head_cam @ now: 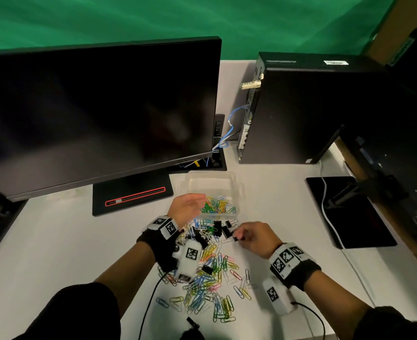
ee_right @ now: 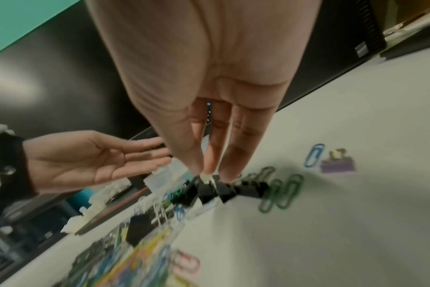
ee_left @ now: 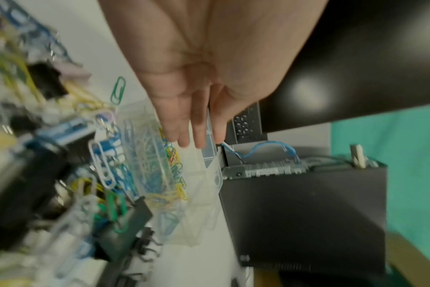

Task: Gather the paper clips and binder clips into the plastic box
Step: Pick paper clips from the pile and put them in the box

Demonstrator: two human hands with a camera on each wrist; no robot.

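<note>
left hand [head_cam: 186, 207] flat, fingers straight and together over plastic box [head_cam: 236, 192] — likely just emptied; right hand [head_cam: 254, 238] fingertips pinching black binder clip [head_cam: 236, 238] from pile, ready to lift.

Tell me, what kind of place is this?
Probably an office desk set up for recording: a monitor and computer tower stand on a white table, and a green backdrop hangs behind.

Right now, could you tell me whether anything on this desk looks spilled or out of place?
Yes: paper clips and black binder clips lie scattered loose over the desk in front of the box, which holds only some clips. The right hand pinches a binder clip; the left hand is open by the box.
</note>
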